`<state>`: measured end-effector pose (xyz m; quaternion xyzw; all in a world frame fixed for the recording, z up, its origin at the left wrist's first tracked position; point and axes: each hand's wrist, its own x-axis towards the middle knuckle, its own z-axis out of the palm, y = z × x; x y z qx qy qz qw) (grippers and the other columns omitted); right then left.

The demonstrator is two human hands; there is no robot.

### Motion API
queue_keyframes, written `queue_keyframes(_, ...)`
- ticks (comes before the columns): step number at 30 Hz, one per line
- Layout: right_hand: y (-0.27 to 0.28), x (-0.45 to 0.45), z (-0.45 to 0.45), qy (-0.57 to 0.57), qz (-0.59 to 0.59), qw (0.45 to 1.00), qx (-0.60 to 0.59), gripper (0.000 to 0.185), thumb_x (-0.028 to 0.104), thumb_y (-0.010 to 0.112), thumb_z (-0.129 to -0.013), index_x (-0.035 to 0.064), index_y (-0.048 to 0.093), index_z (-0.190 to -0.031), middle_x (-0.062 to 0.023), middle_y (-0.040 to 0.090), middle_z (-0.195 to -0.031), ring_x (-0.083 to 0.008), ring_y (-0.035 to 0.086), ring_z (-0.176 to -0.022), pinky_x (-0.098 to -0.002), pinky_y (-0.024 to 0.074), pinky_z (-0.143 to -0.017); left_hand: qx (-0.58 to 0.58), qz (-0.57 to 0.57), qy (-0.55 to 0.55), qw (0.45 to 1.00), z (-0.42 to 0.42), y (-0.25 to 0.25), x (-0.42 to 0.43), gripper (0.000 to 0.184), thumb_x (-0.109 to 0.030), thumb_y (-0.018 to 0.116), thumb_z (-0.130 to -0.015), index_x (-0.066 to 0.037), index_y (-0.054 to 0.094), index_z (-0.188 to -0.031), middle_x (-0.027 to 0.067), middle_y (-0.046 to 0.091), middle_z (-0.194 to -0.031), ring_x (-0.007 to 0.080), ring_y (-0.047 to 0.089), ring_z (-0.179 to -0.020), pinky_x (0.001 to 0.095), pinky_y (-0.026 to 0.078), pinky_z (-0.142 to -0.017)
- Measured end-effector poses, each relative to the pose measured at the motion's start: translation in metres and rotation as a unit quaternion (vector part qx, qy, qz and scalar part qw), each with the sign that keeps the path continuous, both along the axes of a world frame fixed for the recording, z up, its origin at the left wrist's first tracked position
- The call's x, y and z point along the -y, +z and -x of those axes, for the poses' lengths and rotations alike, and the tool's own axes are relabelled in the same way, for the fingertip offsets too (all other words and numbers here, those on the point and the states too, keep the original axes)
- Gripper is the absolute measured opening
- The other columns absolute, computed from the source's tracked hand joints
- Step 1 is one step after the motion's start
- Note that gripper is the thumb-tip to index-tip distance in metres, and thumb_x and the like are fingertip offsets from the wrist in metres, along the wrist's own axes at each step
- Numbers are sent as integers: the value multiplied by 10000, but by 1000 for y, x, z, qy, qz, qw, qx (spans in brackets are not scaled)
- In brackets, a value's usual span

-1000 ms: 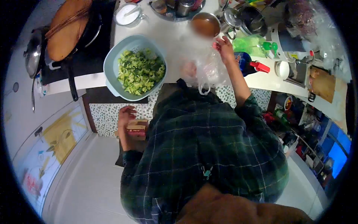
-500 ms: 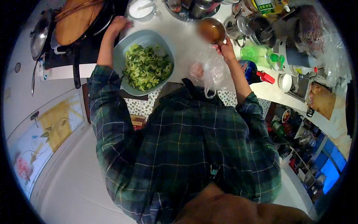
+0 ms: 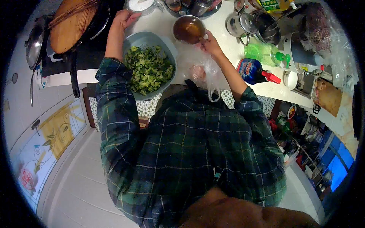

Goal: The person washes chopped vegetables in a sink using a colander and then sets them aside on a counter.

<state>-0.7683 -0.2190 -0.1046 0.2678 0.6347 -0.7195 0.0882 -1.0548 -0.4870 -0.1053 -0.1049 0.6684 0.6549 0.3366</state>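
My right hand (image 3: pixel 211 44) grips the handle of a metal cup (image 3: pixel 189 29) with brown liquid inside. The cup is over the counter, to the upper right of a pale blue-grey basin (image 3: pixel 173 47). Chopped broccoli (image 3: pixel 148 70) fills much of the basin. My left hand (image 3: pixel 126 19) is beyond the basin's upper left side, fingers stretched toward a clear container of white granules (image 3: pixel 140 5); whether they touch it I cannot tell. A clear plastic bag (image 3: pixel 211 72) with something pinkish in it lies below the cup.
A pan with a wooden board (image 3: pixel 70 26) sits on the black stove at left. On the right stand a lidded metal pot (image 3: pixel 243 24), a green pump bottle (image 3: pixel 262 55) and a dark blue bottle with a red cap (image 3: pixel 251 71). A tray of jars (image 3: pixel 209 14) is at the back.
My right hand has brought the cup leftward, closer to the basin. My left hand has shifted slightly up, nearer the container of white granules.
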Motion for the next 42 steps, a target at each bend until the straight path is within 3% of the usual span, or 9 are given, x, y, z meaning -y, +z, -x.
queue_keyframes(13, -53, 47, 91, 130, -95, 983, -85, 487, 140, 589, -807, 77, 362, -1233, -79, 631, -771, -83, 510, -504, -231, 376, -407, -178, 91, -43, 979, -59, 41, 26, 394, -124, 496, -863, 41, 432, -1215, 115, 606, -1016, 175, 591, -870, 265, 461, -782)
queue_keyframes(16, -62, 48, 102, 73, -244, 895, -367, 524, 214, 619, -760, 88, 397, -1218, -98, 591, -1035, -213, 616, -820, -337, 500, -708, -196, 57, -60, 977, -80, 58, 39, 383, -155, 517, -873, 49, 444, -1188, 109, 584, -1058, 157, 566, -938, 262, 445, -824)
queue_keyframes(18, 10, 53, 82, 135, -76, 988, -11, 463, 217, 600, -768, 90, 447, -1186, -98, 598, -1010, -207, 599, -824, -321, 491, -718, -210, 19, -53, 976, -97, 71, 42, 388, -174, 523, -876, 47, 449, -1186, 119, 571, -1088, 173, 556, -985, 269, 429, -869)
queue_keyframes(22, -14, 19, 21, -149, -207, 916, -311, 356, -16, 498, -770, 61, 453, -1115, -70, 538, -1035, -164, 545, -874, -259, 473, -679, -256, 36, -72, 963, -149, 132, 45, 384, -199, 529, -876, 36, 469, -1174, 131, 563, -1101, 182, 551, -1004, 281, 430, -873)
queue_keyframes(25, 5, -64, -33, -344, -371, 830, -234, 394, -79, 488, -730, 40, 433, -1102, -89, 446, -1027, -160, 488, -854, -238, 450, -717, -239, 15, -39, 970, -185, 157, 58, 371, -207, 524, -878, 28, 484, -1162, 132, 572, -1079, 186, 569, -967, 287, 443, -855)
queue_keyframes(27, 4, -97, -53, -453, -277, 839, -118, 347, 53, 567, -772, -7, 410, -1075, -125, 472, -1005, -184, 541, -773, -243, 460, -469, -216, -7, -47, 975, -203, 165, 63, 364, -204, 514, -883, 22, 483, -1167, 144, 570, -1078, 191, 580, -934, 295, 457, -838)
queue_keyframes(30, -18, -120, -58, -354, -78, 932, -20, 223, 161, 541, -829, 34, 465, -995, -61, 536, -850, -156, 557, -632, -265, 486, -503, -210, -17, -58, 976, -218, 164, 50, 339, -204, 516, -881, 3, 503, -1149, 133, 585, -1043, 181, 594, -881, 283, 471, -803)
queue_keyframes(36, -52, -109, -60, -261, -189, 946, -26, 438, 471, 472, -853, 47, 580, -839, -38, 528, -598, -127, 516, -495, -278, 433, -462, -223, -52, -182, 956, -237, 168, -5, 306, -201, 483, -899, -2, 519, -1128, 109, 592, -1021, 174, 599, -859, 272, 465, -782)
queue_keyframes(42, -47, -95, -83, -265, -222, 935, -80, 363, 447, 473, -873, 106, 525, -759, 58, 397, -602, -50, 359, -521, -204, 301, -473, -239, -86, -212, 943, -219, 152, -50, 383, -88, 506, -869, -14, 415, -1234, 111, 540, -1112, 161, 583, -882, 253, 454, -772)
